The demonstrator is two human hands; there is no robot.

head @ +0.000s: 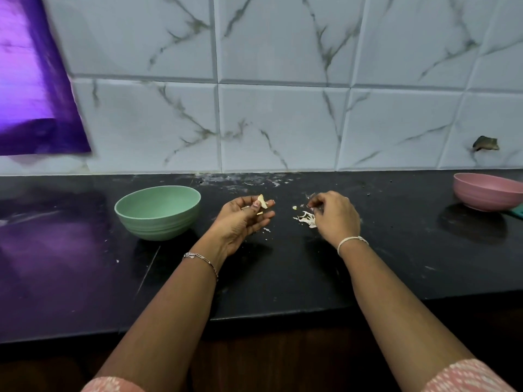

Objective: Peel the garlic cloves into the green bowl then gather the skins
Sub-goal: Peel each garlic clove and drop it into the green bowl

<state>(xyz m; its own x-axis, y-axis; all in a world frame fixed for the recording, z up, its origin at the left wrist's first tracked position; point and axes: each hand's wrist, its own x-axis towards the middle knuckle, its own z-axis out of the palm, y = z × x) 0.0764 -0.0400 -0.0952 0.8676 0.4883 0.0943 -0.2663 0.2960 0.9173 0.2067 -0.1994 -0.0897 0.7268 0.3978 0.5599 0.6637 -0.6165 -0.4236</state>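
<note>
The green bowl [157, 212] stands on the black counter, left of both hands. My left hand [243, 222] is palm up just right of the bowl and pinches a pale garlic clove [262, 201] between thumb and fingertips. My right hand [334, 217] hovers with curled fingers over a small heap of white garlic skins [306, 218] and seems to pinch a thin bit of skin at its fingertips. A few skin flakes [266, 230] lie on the counter between the hands. I cannot see inside the bowl.
A pink bowl [484, 191] sits at the far right of the black counter [283, 273], with a teal item [517, 211] beside it. A marble-tiled wall runs behind. The counter's front edge lies close under my forearms.
</note>
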